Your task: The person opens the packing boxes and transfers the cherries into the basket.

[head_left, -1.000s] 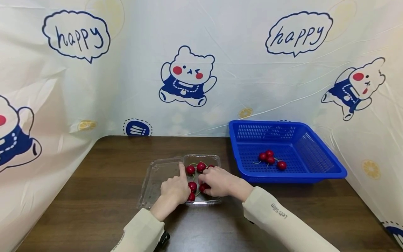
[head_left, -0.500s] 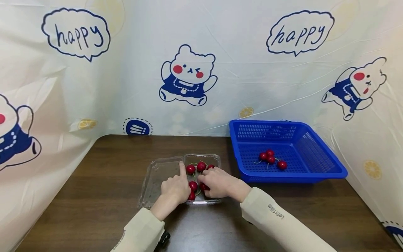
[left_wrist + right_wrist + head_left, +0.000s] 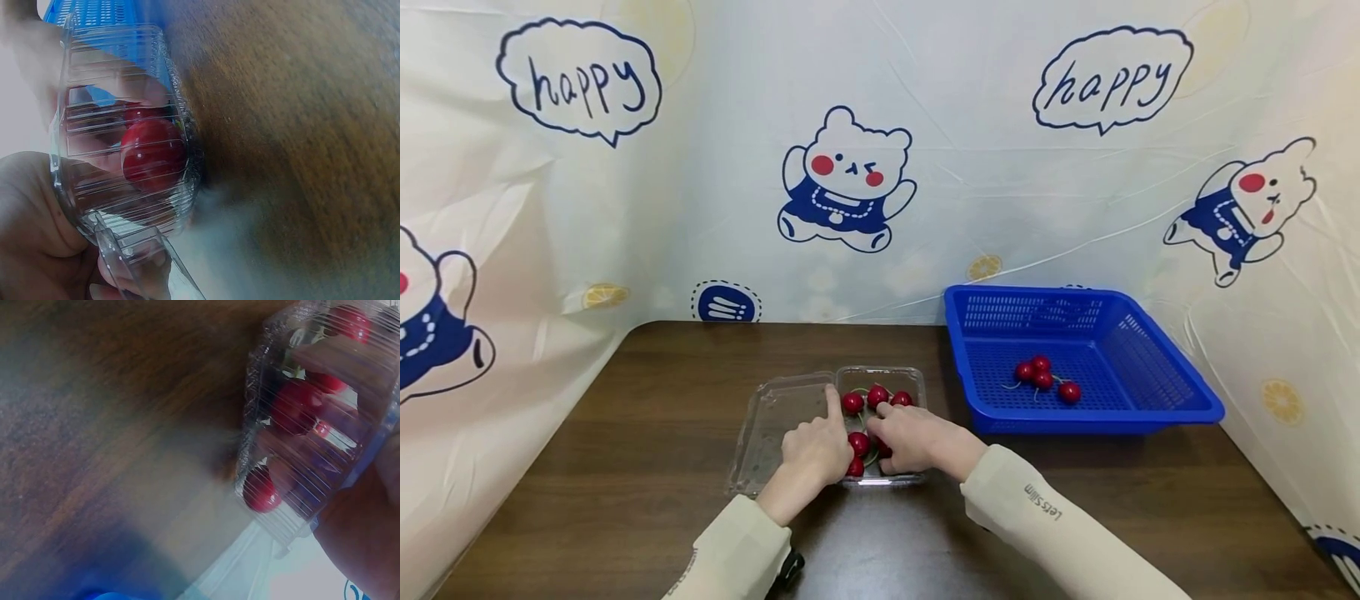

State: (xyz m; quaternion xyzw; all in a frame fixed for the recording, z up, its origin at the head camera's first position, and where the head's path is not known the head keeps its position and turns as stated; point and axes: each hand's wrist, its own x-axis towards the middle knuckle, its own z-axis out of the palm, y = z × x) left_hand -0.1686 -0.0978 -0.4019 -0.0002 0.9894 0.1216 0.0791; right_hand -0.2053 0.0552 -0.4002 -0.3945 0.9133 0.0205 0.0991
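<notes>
A clear plastic clamshell box [image 3: 887,481] lies with its lid [image 3: 778,429] folded out to the left. My left hand [image 3: 820,448] holds the box at the hinge side, index finger stretched along that edge. In the left wrist view, its fingers [image 3: 134,272] wrap the hinge. My right hand [image 3: 913,435] reaches inside, its fingers curled round a cherry [image 3: 884,449] that is mostly covered. Other red cherries [image 3: 858,443] with green stems sit in the box, some along the back wall. Through the side wall, the right wrist view shows a cherry [image 3: 298,406] among the fingers.
A blue plastic basket [image 3: 1097,422] stands at the back right, with several cherries [image 3: 1042,379] on its floor. Brown wooden table [image 3: 647,433] surrounds the box. A printed cloth [image 3: 850,283] hangs behind the table and along both sides.
My right hand has shifted slightly left inside the box, along with the cherry at its fingers. More of the back right cherry shows. The left hand stays at the hinge.
</notes>
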